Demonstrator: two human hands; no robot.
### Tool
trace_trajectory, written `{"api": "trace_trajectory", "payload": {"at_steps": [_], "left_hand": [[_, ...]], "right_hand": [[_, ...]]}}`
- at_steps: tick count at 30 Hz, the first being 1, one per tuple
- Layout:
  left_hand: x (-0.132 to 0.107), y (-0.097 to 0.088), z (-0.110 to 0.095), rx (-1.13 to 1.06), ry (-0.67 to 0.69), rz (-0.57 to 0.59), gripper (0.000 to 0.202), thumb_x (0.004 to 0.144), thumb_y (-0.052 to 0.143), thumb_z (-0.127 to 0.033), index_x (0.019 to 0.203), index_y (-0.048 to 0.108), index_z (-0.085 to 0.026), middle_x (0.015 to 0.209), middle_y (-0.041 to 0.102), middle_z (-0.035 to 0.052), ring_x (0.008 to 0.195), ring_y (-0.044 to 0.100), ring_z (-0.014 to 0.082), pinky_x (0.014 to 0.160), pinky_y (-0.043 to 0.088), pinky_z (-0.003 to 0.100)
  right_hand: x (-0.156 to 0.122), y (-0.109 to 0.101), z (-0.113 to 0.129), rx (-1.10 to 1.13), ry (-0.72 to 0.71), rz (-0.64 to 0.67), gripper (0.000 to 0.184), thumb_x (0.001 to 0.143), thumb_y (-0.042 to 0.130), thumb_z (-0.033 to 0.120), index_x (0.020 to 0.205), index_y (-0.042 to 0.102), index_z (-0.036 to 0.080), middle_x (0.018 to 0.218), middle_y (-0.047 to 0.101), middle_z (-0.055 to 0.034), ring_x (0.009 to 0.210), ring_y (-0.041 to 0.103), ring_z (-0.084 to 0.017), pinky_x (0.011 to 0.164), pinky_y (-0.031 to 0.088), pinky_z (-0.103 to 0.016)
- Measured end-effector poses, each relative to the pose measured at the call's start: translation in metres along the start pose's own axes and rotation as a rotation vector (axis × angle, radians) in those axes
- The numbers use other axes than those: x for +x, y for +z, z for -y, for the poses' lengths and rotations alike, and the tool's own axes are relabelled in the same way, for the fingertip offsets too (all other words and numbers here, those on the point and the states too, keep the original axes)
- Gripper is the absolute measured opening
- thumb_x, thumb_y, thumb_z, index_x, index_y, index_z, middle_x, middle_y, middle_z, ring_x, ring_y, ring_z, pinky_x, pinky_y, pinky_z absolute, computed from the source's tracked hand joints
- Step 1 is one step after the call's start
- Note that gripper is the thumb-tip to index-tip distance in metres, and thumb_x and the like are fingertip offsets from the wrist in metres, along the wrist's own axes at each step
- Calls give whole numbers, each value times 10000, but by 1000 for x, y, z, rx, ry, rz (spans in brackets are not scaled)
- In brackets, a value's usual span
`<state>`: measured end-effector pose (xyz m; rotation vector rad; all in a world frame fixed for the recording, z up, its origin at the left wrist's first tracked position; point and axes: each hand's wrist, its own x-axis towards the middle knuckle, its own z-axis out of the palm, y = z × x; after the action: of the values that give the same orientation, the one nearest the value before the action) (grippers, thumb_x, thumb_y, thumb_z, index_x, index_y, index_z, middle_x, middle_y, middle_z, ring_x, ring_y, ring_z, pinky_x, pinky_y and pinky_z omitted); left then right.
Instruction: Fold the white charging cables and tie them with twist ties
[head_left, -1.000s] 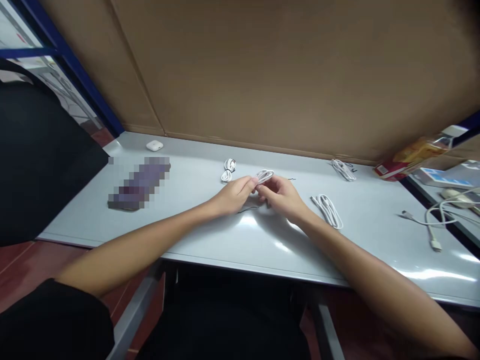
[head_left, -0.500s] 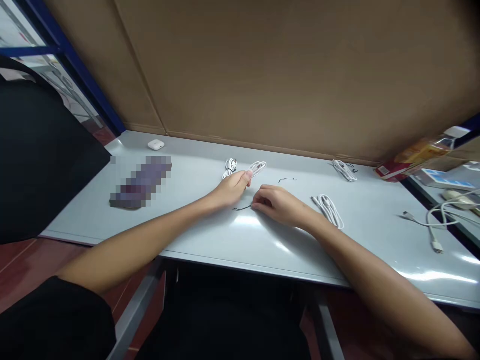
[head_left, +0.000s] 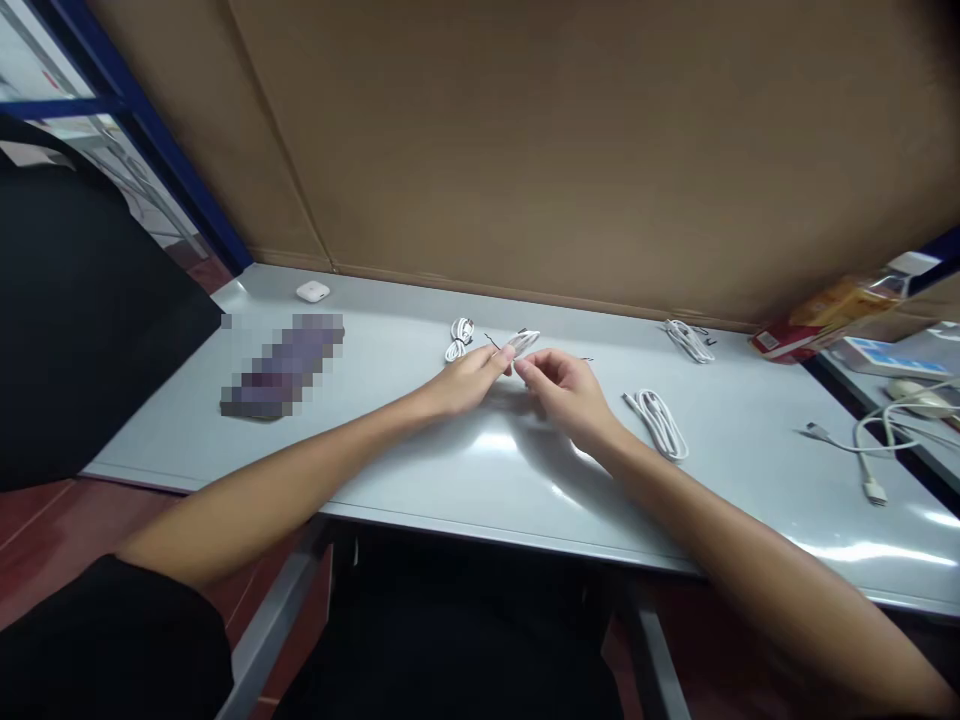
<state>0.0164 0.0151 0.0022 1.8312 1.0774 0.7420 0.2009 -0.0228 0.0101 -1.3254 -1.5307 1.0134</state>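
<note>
My left hand point(head_left: 469, 380) pinches a coiled white cable point(head_left: 525, 342) just above the grey table point(head_left: 390, 460). My right hand point(head_left: 566, 388) meets it from the right, fingers pinched on a thin black twist tie point(head_left: 493, 343) at the coil. A tied white cable bundle point(head_left: 458, 339) lies just left of the hands. Another coiled white cable point(head_left: 658, 420) lies to the right of my right wrist.
A third white cable coil point(head_left: 688, 340) lies at the back right by the cardboard wall. A white earbud case point(head_left: 312, 291) and a blurred dark object point(head_left: 281, 365) lie at the left. Loose white cables point(head_left: 870, 445) and a red-yellow packet point(head_left: 817, 318) sit at the right.
My right hand picked the black tie up off the table and brought it back to the coil, which my left hand kept holding.
</note>
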Motion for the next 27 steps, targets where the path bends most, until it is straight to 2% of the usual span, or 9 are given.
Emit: {"api": "trace_trajectory", "payload": {"at_steps": [3,6,8,10,13,16,18,22,27], "left_hand": [[-1,1,-1,-127,46,86,503,1044,358,-621,833,524,-196,780,512,28,722,484,167,649,404,306],[0,-2,-5,-315,-31,224,502,1039,347,-628,799,476,-206,669,363,-13,550,316,123,491,280,280],[-1,-5,-8,-398,-56,309,487,1023,386,-632,797,471,-209,654,310,-28,515,250,111,457,227,273],[-3,-9,-11,-425,-40,390,477,1001,445,-626,772,473,-208,644,298,-29,510,247,110,455,239,275],[-7,-13,-14,-409,-14,471,483,972,497,-624,726,489,-208,633,324,-12,528,271,127,483,281,302],[-8,-16,-16,-414,17,518,488,976,500,-607,703,513,-203,633,335,-2,546,271,138,514,284,319],[-7,-16,-15,-453,11,528,478,987,501,-590,717,518,-195,636,320,-9,543,256,131,510,265,308],[-5,-10,-12,-582,-30,459,425,980,562,-580,819,493,-192,685,312,-31,537,254,102,479,216,247],[-7,3,-13,-623,-94,312,404,987,574,-603,967,399,-239,705,353,-62,521,286,78,480,216,193]], "right_hand": [[1,0,-6,-27,-111,7,314,897,679,522,852,668,211,1062,682,-79,921,641,-200,736,523,-313],[4,-11,-4,-62,-291,69,267,907,700,477,848,702,216,1471,545,-110,1186,626,-253,892,547,-382],[5,-21,1,-92,-399,126,212,905,721,426,836,725,226,1598,454,-82,1318,576,-280,1022,506,-439],[3,-28,7,-109,-474,183,148,897,738,375,839,749,239,1634,433,-54,1417,506,-293,1122,438,-467],[-1,-31,13,-96,-469,265,102,892,732,336,904,774,243,1580,518,-61,1418,519,-292,1151,423,-465],[-3,-27,12,-47,-434,288,132,878,740,358,909,766,232,1382,686,-87,1228,661,-281,1067,502,-458],[-1,-24,10,-14,-475,271,124,871,756,359,882,755,236,1212,752,-80,1102,702,-263,1005,535,-449],[4,-23,4,-5,-543,138,103,898,748,312,841,741,226,942,750,-58,895,696,-217,856,545,-393],[6,-22,2,-41,-504,57,151,913,734,309,798,738,211,819,731,-38,765,654,-184,732,505,-343]]}}
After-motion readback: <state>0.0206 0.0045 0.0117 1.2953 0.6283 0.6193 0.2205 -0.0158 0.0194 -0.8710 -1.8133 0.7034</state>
